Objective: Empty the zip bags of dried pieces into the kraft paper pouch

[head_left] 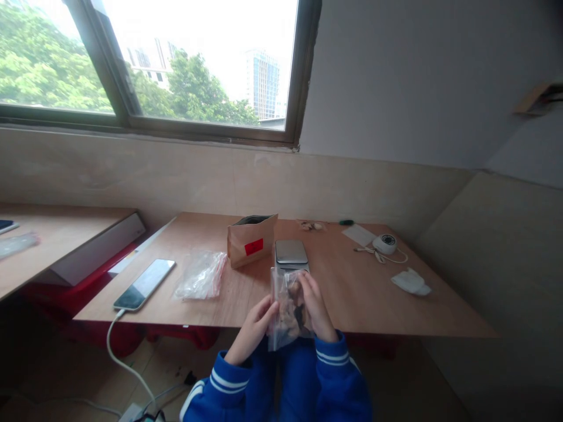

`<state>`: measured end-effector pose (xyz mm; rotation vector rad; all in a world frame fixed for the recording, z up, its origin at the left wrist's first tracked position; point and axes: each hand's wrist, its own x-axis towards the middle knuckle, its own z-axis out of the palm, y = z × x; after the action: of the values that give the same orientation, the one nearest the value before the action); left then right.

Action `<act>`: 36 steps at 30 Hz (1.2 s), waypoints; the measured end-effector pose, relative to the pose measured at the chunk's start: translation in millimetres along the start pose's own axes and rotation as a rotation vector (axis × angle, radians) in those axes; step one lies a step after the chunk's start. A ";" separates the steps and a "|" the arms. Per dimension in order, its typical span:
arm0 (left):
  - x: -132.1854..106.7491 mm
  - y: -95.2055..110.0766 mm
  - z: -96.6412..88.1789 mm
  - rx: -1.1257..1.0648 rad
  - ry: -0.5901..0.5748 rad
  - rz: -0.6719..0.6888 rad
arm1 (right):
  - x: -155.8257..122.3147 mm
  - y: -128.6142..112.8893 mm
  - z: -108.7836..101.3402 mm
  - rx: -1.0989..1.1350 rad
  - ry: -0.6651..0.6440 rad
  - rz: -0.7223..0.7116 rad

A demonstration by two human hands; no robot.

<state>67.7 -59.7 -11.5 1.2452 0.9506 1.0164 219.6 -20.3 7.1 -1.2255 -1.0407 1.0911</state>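
Observation:
A clear zip bag with brown and dark dried pieces inside is held up at the table's front edge. My left hand pinches its left side, thumb on top. On the other side, my right hand is closed around the bag's upper right edge, fingers curled over it. Just behind the bag lies a small silver scale, partly covered by it. Left of the scale an upright brown paper pouch with a red label stands open at the top. A pile of flat clear zip bags lies left of the pouch.
A phone on a charging cable lies at the left front. At the back are a small filled bag and a green-handled object. A white camera with its cable, a paper slip and a crumpled white wrapper are at the right.

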 end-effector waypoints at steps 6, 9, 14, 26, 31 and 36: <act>-4.5 6.3 -0.9 0.022 0.182 0.054 | -3.4 15.9 7.1 -0.211 0.126 -0.224; -6.8 12.8 0.3 0.044 0.259 0.095 | -17.6 5.3 14.9 -0.210 -0.231 -0.170; -12.4 12.9 1.3 0.158 0.395 0.176 | -36.9 -9.2 28.0 -0.183 -0.426 -0.134; -28.5 12.5 -10.8 0.350 0.229 0.169 | -46.4 -8.4 40.0 -0.199 -0.268 -0.070; -25.5 9.6 -5.6 0.278 0.193 0.134 | -52.2 -4.1 29.7 -0.213 -0.181 -0.054; -14.4 3.3 3.3 0.227 0.261 0.086 | -53.6 -0.7 27.1 -0.161 -0.177 0.012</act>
<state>66.6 -74.4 -7.6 1.3714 1.2500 1.1835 183.4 -68.2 8.7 -1.2808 -1.2786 1.1585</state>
